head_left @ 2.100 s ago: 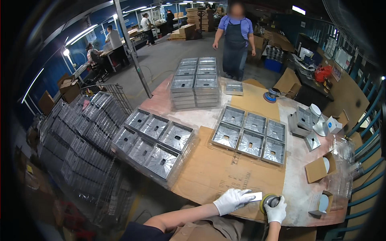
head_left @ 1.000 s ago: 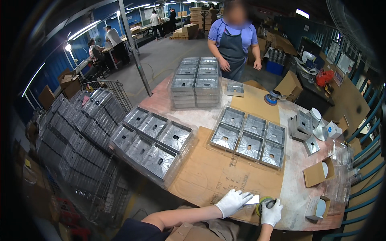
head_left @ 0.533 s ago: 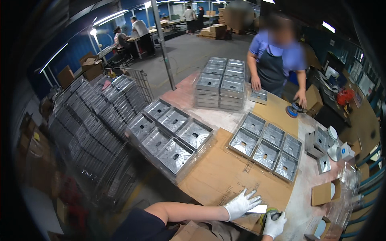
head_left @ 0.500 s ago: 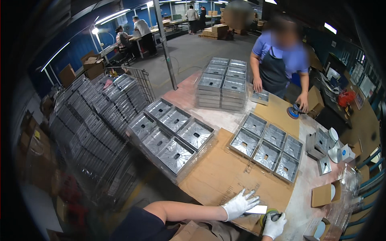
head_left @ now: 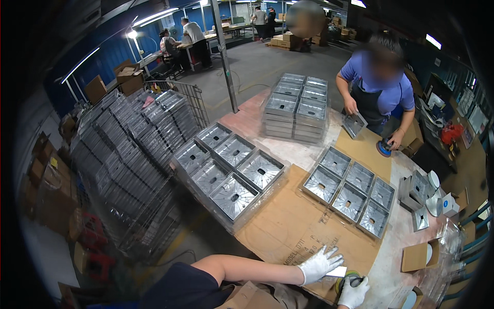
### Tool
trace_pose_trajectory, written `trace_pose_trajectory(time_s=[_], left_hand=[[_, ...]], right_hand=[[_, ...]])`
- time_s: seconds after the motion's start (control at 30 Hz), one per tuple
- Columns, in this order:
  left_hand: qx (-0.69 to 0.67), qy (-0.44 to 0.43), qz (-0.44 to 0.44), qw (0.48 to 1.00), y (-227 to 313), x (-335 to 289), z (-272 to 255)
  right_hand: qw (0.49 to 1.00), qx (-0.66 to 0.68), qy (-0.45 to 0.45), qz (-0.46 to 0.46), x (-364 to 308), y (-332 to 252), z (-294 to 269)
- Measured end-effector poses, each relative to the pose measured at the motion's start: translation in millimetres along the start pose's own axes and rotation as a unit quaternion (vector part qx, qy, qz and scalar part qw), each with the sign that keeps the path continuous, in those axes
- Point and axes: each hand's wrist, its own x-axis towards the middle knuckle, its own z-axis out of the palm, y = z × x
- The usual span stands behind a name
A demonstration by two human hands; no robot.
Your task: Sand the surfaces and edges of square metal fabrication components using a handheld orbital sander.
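Note:
My left hand (head_left: pixel 320 265), in a white glove, lies with fingers stretched out over a flat piece with a bright white surface (head_left: pixel 337 271); most of that piece is hidden beneath it. My right hand (head_left: pixel 354 292), also gloved, is closed over the dark top of a round hand sander (head_left: pixel 349 280) with a yellow-green rim. The sander sits right beside the bright piece; whether they touch I cannot tell. Under both is a brown cardboard sheet (head_left: pixel 288 232). Beyond my hands, several square metal trays (head_left: pixel 350 190) with central holes stand in a block on the cardboard.
More metal trays stand in wrapped stacks at left (head_left: pixel 234 175) and far centre (head_left: pixel 296 110). A wire cage (head_left: pixel 154 226) holds many more. Across the table a co-worker (head_left: pixel 378 77) holds a tray and a blue disc sander (head_left: pixel 384 148). An open carton (head_left: pixel 419 256) is at right.
The co-worker has lifted and tilted a metal tray off the cardboard. The whole view has shifted, moving the scene rightward. My hands keep nearly the same pose around the piece and sander.

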Motion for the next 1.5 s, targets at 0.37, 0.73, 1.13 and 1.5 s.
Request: trace_pose_trajectory(time_s=[0.37, 0.73, 1.13, 1.5], left_hand=[[-0.031, 0.051, -0.011, 0.998, 2, 9, 17], [-0.04, 0.06, -0.008, 0.997, 2, 7, 18], [-0.035, 0.037, -0.014, 0.999, 4, 6, 8], [-0.048, 0.073, -0.007, 0.996, 3, 6, 17]], right_hand=[[1.0, -0.011, 0.006, 0.002, 2, 1, 3], [1.0, -0.008, 0.012, -0.001, 2, 5, 6], [1.0, -0.007, 0.008, 0.01, 0, -6, -1], [0.999, -0.011, 0.027, -0.015, 2, 5, 8]])
